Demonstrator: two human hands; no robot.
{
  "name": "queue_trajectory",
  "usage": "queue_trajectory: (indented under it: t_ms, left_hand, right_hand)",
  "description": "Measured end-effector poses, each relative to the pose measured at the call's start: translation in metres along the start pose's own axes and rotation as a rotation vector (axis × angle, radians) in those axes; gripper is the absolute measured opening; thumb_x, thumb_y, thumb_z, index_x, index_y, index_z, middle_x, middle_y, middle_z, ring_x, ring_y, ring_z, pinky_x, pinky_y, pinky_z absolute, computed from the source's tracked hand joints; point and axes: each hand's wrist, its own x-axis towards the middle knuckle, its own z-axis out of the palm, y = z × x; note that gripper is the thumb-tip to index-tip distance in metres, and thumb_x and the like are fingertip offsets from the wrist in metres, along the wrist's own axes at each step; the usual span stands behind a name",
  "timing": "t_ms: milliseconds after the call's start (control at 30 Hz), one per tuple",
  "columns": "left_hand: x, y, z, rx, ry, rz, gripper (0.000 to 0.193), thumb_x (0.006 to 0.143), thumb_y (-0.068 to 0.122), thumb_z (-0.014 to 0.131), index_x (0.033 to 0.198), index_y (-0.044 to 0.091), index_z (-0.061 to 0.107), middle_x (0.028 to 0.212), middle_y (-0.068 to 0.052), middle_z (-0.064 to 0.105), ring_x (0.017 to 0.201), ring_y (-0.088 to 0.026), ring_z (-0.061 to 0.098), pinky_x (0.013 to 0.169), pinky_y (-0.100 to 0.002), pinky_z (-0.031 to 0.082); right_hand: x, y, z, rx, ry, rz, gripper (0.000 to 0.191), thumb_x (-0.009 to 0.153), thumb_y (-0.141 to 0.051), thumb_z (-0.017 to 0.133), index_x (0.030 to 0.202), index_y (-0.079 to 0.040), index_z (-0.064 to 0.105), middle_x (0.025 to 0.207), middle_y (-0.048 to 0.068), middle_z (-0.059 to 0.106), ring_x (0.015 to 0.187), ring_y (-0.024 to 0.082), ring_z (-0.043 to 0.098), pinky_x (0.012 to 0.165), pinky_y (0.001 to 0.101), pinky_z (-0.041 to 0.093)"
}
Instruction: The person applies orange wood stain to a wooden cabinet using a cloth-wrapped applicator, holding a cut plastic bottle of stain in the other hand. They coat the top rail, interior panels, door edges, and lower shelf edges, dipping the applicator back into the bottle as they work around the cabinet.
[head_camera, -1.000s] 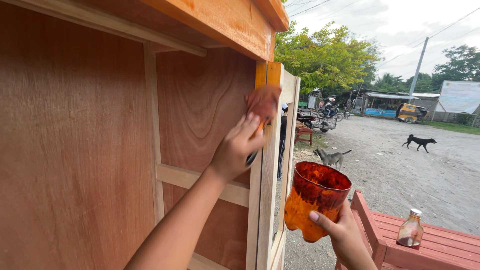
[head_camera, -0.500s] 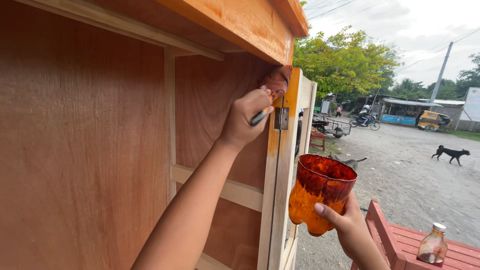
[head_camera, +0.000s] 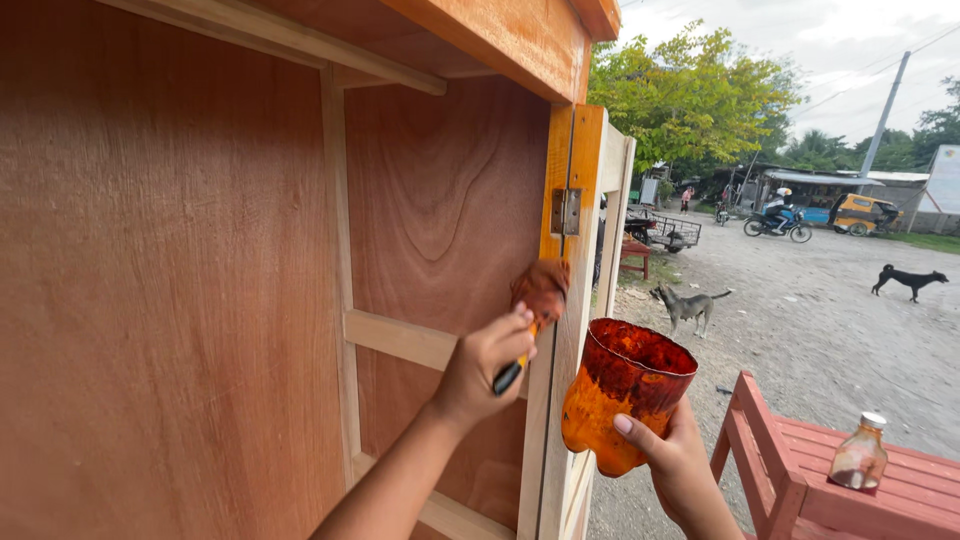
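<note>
Lowered below the hinge (head_camera: 566, 211) now, left hand (head_camera: 482, 368) grips brush (head_camera: 538, 293); right hand (head_camera: 672, 462) clasps light, slippery cup (head_camera: 623, 391) (hold low).

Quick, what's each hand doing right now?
Left hand: closed on a brush, its head against the cabinet edge.
Right hand: holding a stained cup.
</note>
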Motion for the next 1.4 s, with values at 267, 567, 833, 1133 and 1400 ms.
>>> queue_trajectory:
  t_ms: [267,567,833,1133,1400]
  left_hand:
    - [-0.074,0.033,-0.005,0.045,-0.471,-0.286,0.016,0.086,-0.010,0.059,0.075,0.002,0.060,0.078,-0.018,0.063,0.080,-0.029,0.072,0.103,-0.039,0.053]
    - [0.081,0.040,-0.023,-0.261,0.677,-0.357,0.012,0.092,0.006,0.077,0.094,0.001,0.067,0.089,-0.001,0.069,0.079,-0.008,0.063,0.071,-0.025,0.054]
    - [0.060,0.047,-0.006,-0.204,0.590,-0.417,0.015,0.090,0.007,0.077,0.089,0.000,0.065,0.080,-0.001,0.067,0.074,-0.006,0.059,0.069,-0.023,0.050]
    - [0.075,0.054,-0.029,-0.192,0.412,-0.353,0.009,0.089,0.005,0.076,0.091,0.001,0.068,0.076,0.001,0.066,0.072,-0.003,0.059,0.064,-0.023,0.049]
    - [0.057,0.077,0.003,-0.098,0.315,-0.299,0.008,0.087,-0.001,0.072,0.084,0.000,0.065,0.070,-0.002,0.059,0.060,-0.010,0.057,0.054,-0.029,0.045]
  right_hand:
    - [-0.027,-0.006,-0.007,-0.046,0.068,0.063,0.080,0.073,-0.021,0.080,0.144,-0.005,0.046,0.132,0.015,0.064,0.123,0.028,0.061,0.103,0.0456,0.048]
    - [-0.033,-0.024,-0.019,-0.090,0.107,0.082,0.083,0.073,-0.025,0.079,0.146,-0.005,0.044,0.131,0.016,0.064,0.123,0.028,0.062,0.103,0.0476,0.049]
    - [-0.046,-0.028,-0.048,-0.090,0.103,-0.001,0.083,0.072,-0.022,0.080,0.145,-0.004,0.045,0.133,0.014,0.064,0.124,0.027,0.060,0.104,0.0444,0.046]
    - [-0.055,-0.048,-0.048,-0.142,0.099,0.047,0.080,0.073,-0.024,0.081,0.143,-0.005,0.047,0.131,0.014,0.065,0.122,0.027,0.062,0.102,0.0449,0.048]
    - [-0.060,-0.053,-0.051,-0.156,0.122,0.049,0.083,0.071,-0.025,0.081,0.144,-0.008,0.045,0.131,0.013,0.064,0.123,0.026,0.061,0.103,0.0444,0.047]
